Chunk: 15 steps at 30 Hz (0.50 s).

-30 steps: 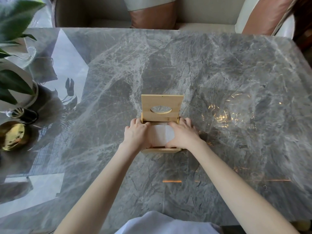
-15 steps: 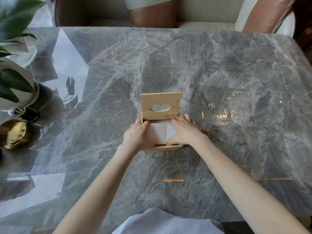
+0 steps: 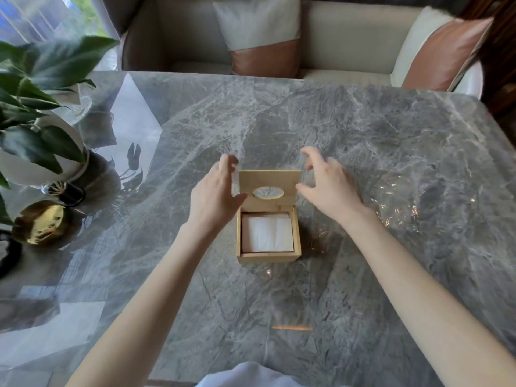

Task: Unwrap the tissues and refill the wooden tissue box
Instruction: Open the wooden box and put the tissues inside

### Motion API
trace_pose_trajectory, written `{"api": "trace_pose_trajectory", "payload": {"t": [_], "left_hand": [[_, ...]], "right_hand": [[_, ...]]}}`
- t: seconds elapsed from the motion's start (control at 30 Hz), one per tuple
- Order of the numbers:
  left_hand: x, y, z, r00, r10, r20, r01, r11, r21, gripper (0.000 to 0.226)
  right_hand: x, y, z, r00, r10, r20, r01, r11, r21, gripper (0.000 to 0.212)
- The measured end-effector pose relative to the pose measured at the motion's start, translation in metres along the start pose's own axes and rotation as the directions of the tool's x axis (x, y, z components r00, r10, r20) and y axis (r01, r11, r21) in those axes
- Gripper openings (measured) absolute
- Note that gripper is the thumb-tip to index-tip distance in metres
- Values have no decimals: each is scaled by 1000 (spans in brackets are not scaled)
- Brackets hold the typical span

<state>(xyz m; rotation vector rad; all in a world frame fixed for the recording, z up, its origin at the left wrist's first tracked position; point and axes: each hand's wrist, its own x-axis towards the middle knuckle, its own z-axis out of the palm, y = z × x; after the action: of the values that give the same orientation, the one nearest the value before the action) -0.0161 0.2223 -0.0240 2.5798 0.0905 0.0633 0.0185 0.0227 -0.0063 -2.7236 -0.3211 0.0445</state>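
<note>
Now left hand (image 3: 215,195), right hand (image 3: 329,185) spread, flanking lid (image 3: 269,188)

The tissue box (image 3: 268,254) sits mid-counter (image 3: 363,152), tissues (image 3: 266,233) inside, lid (image 3: 269,181) upright behind; plant (image 3: 36,107) at left, wrapper (image 3: 396,202) right.

It looked like a home living or dining room. Beyond the left hand (image 3: 213,196) stood a cushioned sofa (image 3: 349,37) with two-tone pillows (image 3: 259,34). The hand hovered over a polished grey marble table (image 3: 363,152), with a leafy potted plant (image 3: 36,88) further to its left.
</note>
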Motion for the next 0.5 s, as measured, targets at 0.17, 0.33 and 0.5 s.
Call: {"api": "trace_pose_trajectory", "payload": {"t": [0.17, 0.33, 0.5], "left_hand": [[18, 8, 7, 994, 43, 105, -66, 972, 225, 53], [14, 11, 12, 997, 43, 59, -55, 971, 231, 28], [-13, 6, 19, 990, 132, -48, -119, 971, 207, 20]], "right_hand": [[8, 4, 15, 988, -131, 77, 139, 984, -110, 46], [-1, 9, 15, 990, -142, -17, 140, 986, -86, 36], [-23, 8, 20, 928, -296, -227, 278, 955, -106, 27]]}}
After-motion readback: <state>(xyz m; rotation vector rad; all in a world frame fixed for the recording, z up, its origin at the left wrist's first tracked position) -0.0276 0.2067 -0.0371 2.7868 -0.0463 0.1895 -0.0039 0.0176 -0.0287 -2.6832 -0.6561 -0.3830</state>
